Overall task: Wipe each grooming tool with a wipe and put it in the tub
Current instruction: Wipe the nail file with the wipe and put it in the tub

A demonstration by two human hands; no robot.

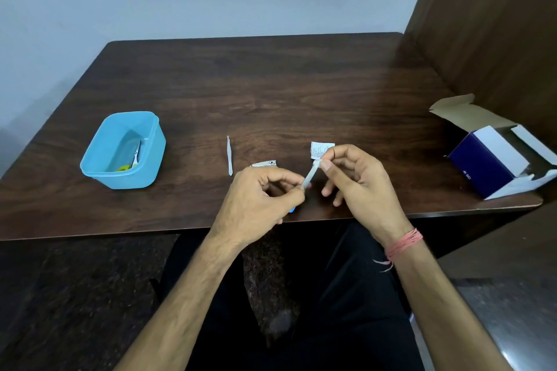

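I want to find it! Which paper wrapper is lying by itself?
The wipe wrapper behind the left hand lies untouched; the right hand pinches the printed wrapper.

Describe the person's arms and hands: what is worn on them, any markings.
Both forearms are bare, no sleeves in view. The right wrist wears a band of pink thread wound several times, with loose ends trailing. The left hand and right hand carry no rings, watch or gloves.

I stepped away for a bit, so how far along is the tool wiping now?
Partly done. The blue tub already holds at least one tool with yellow-green handles. In hand: the left hand holds a slim tool while the right hand pinches a white wipe around it. Still left: the tweezers lie on the table, unwiped by the look of it.
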